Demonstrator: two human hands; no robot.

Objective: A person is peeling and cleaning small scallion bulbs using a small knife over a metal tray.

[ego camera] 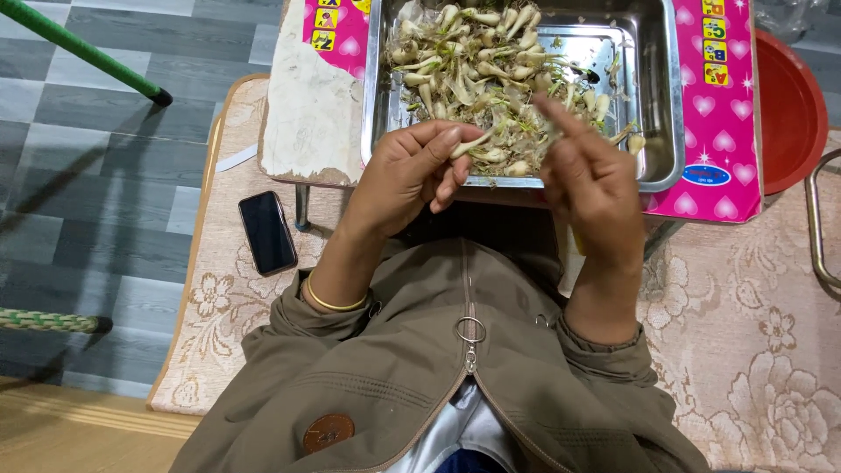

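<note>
Left hand: the left hand (410, 171) is raised over the near rim of the steel tray (659, 105), palm turned toward the wearer, fingers (442, 140) curled closed around a small pale bulb.
Bulb in hand: the bulb (473, 143) is pinched between left thumb and forefinger; its whitish end sticks out to the right of the fingertips, pointing toward the right hand, just above the tray's near edge.
Right hand: the right hand (591, 180) is held up close to the left, back of the hand toward the camera, forefinger stretched out toward the heap, other fingers bent loosely. Whether it grips anything cannot be told; its palm side is hidden.
Gap between hands: narrow; the bulb's free end lies between the two hands, near the right fingers, contact not resolvable.
Tray contents: a heap of bulbs (477, 61) with stringy roots and loose skins fills the left and middle of the tray; the right part is mostly bare metal.
Support: tray sits on a small pink desk (727, 166) with heart patterns; its left part has a worn whitish surface.
Surroundings: red bowl (793, 109) just right of the desk; dark phone (267, 232) lying on the beige floral mat (745, 324) left of the wearer; grey tiled floor beyond.
Clothing: olive zip jacket (420, 377); gold bangle (331, 302) on the left wrist.
</note>
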